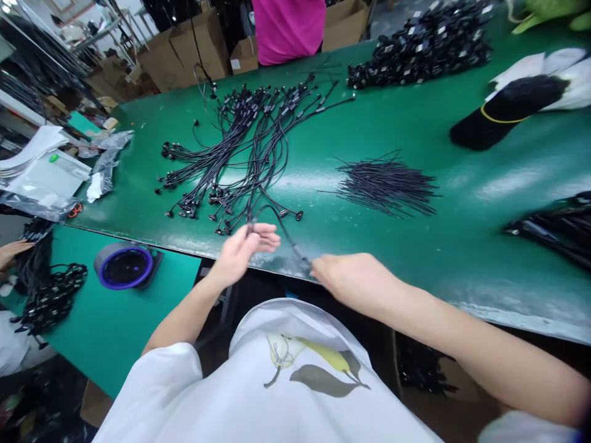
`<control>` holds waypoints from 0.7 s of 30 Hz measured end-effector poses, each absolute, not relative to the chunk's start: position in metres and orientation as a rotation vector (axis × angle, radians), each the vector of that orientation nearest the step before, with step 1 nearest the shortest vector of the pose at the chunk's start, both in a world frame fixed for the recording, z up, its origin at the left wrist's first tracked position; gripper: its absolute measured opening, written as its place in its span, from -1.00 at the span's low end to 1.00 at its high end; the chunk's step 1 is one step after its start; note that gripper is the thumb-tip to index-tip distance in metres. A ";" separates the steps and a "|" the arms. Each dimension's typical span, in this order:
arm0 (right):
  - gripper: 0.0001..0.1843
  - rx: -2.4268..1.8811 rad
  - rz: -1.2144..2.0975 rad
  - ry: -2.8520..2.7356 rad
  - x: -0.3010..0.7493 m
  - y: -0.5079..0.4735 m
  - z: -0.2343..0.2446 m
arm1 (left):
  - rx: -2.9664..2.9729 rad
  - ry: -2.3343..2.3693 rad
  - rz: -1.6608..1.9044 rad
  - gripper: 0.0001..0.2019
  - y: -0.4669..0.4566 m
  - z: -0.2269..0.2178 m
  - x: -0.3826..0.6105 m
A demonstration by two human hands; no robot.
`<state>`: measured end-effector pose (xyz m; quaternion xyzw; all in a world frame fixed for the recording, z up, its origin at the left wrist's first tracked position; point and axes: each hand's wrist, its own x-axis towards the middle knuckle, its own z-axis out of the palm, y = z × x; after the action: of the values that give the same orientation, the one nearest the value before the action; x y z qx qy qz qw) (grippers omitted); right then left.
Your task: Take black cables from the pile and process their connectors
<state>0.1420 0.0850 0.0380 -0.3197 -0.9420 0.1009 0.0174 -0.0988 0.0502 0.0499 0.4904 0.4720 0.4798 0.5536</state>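
A short black cable runs in a curve between my two hands, over the table's front edge. My left hand pinches one end of it between thumb and forefinger, with the other fingers stretched out to the right. The fingers of my right hand are closed round the other end, by a connector; motion blurs that end. Just beyond my left hand lies a spread of black cables with connectors at both ends. Farther right rests a loose heap of thin black ties.
A pile of coiled cables sits at the far right. Nearer are a black bundle with a yellow band and more black cables. Left, a purple-rimmed round device stands on a lower table. A person in pink stands opposite.
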 end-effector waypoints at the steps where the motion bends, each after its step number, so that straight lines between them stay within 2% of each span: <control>1: -0.73 -0.879 0.416 -2.933 0.136 0.083 0.047 | 1.317 1.161 1.032 -0.69 0.050 0.045 -0.091; 4: -0.73 -0.699 0.691 -2.733 0.128 0.088 0.063 | 1.551 1.137 0.727 -0.67 0.048 0.036 -0.076; 7: -0.76 -0.693 0.937 -2.320 0.130 0.101 0.053 | 1.441 1.001 0.741 -0.61 0.046 0.036 -0.075; 8: -0.71 -0.724 0.983 -2.151 0.129 0.104 0.044 | 1.357 0.953 0.791 -0.61 0.047 0.036 -0.075; 10: -0.51 -0.809 1.053 -1.853 0.124 0.108 0.024 | 1.154 0.858 0.886 -0.62 0.049 0.037 -0.072; 11: -0.48 -0.848 1.120 -1.750 0.119 0.108 0.015 | 1.059 0.818 0.918 -0.61 0.050 0.036 -0.070; 14: -0.60 -0.906 1.460 -1.445 0.104 0.105 0.001 | 0.916 0.803 0.953 -0.57 0.052 0.033 -0.060; 18: -0.62 -0.756 1.980 -0.926 0.098 0.099 0.011 | 0.874 0.969 0.991 -0.52 0.046 0.020 -0.050; 21: -0.61 -0.679 2.123 -0.754 0.097 0.091 0.021 | 0.912 1.028 1.054 -0.55 0.040 0.008 -0.048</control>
<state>0.0967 0.0912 0.0209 -0.2665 -0.2960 0.8331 0.3839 -0.0479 0.0400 0.0084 0.4012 0.4520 0.4636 0.6479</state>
